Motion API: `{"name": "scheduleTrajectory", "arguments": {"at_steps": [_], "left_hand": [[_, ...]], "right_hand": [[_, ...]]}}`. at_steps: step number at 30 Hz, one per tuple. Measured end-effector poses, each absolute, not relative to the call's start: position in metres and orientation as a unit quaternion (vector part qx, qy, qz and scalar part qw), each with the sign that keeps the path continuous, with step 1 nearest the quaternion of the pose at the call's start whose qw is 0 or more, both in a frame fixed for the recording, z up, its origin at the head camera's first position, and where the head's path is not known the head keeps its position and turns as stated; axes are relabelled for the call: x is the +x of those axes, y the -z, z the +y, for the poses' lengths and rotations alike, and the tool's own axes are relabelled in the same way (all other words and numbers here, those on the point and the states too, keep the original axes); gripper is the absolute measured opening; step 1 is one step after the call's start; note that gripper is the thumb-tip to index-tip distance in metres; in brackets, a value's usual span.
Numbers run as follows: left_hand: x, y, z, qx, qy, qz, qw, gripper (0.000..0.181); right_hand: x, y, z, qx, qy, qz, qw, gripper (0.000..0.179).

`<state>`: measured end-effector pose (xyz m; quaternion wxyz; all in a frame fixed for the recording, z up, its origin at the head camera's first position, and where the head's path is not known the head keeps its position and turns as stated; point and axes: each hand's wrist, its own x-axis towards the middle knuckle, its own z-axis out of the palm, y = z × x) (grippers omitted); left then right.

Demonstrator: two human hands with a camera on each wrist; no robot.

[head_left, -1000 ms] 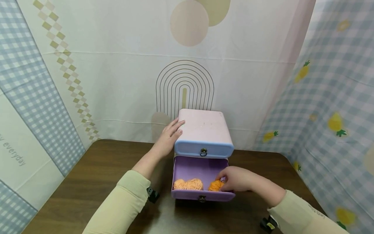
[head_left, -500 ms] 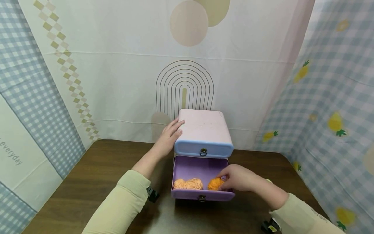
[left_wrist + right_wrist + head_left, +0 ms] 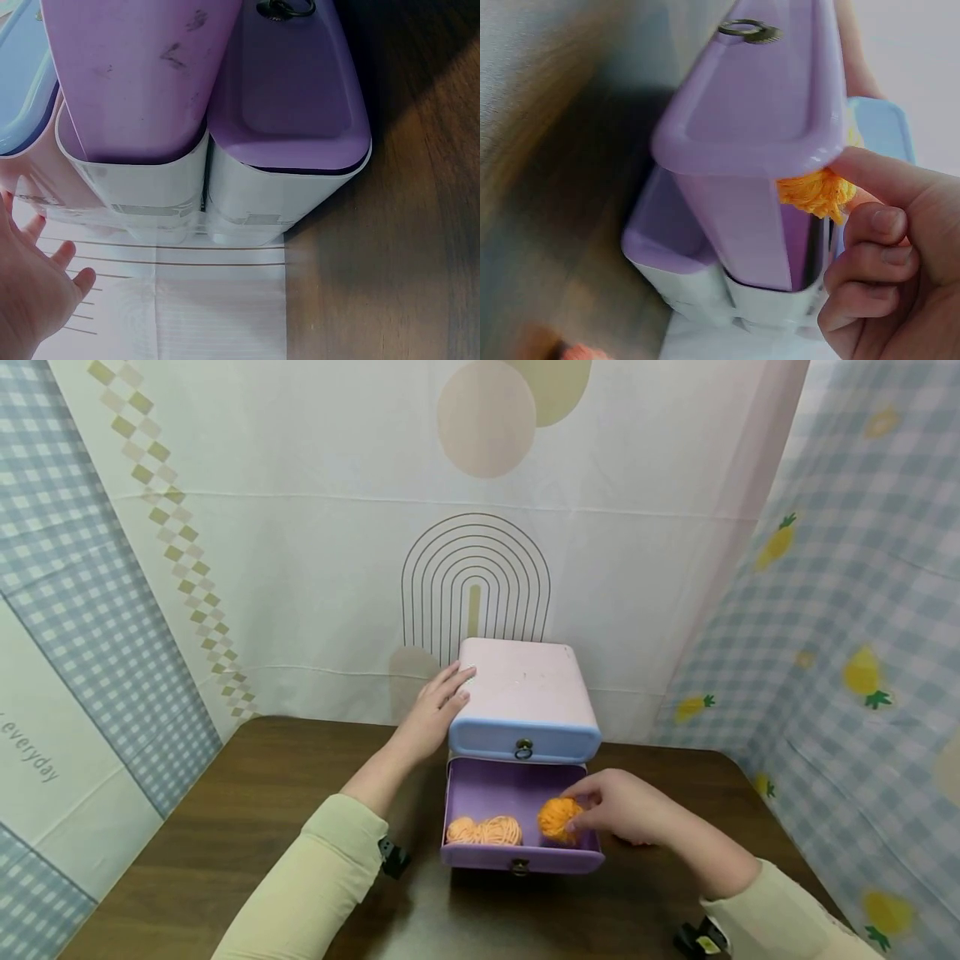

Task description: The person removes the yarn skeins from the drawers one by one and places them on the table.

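Observation:
My right hand (image 3: 626, 810) pinches an orange yarn ball (image 3: 559, 820) between thumb and forefinger, inside the pulled-out purple drawer (image 3: 517, 781). In the right wrist view the yarn ball (image 3: 817, 193) shows just past the drawer's front, the other fingers curled in. Peach yarn (image 3: 483, 832) lies in the drawer's front left. My left hand (image 3: 431, 710) rests with fingers spread against the upper left edge of the pink drawer cabinet (image 3: 525, 681). The left wrist view shows that hand (image 3: 37, 285) only in part, with its fingers extended.
A blue top drawer (image 3: 487, 740) is closed above the purple one. A darker purple bottom drawer (image 3: 300, 90) is closed below. Under my right wrist a pinkish thing, mostly hidden, lies on the wooden table (image 3: 300, 793). A patterned cloth (image 3: 322, 568) hangs behind.
My right hand has lifted the orange yarn ball slightly and moved back from the drawer's front wall. The left hand and the drawers have stayed in place.

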<state>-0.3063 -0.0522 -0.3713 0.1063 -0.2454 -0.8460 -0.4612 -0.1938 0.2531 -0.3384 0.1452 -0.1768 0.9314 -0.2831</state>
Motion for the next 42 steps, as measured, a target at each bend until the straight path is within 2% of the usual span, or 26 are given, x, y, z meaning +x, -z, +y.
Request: {"name": "scheduleTrajectory", "arguments": {"at_steps": [10,18,28,35,42], "left_hand": [[-0.307,0.37,-0.052,-0.247,0.463,-0.845,0.106,0.05],[-0.306,0.372,-0.053,-0.245,0.462,-0.846,0.104,0.051],[-0.307,0.371,-0.052,-0.25,0.467,-0.841,0.108,0.051],[-0.307,0.371,-0.052,-0.254,0.467,-0.841,0.106,0.051],[-0.307,0.372,-0.052,-0.251,0.468,-0.84,0.107,0.051]], "right_hand": [[-0.187,0.313,0.269,-0.161,0.326,0.923,0.129,0.046],[-0.183,0.313,0.291,-0.118,0.323,0.932,0.114,0.052],[-0.179,0.336,0.327,-0.098,0.319,0.937,0.103,0.057],[-0.181,0.372,0.35,-0.1,0.361,0.915,0.151,0.055],[-0.184,0.404,0.365,-0.076,0.36,0.913,0.177,0.056]]}}
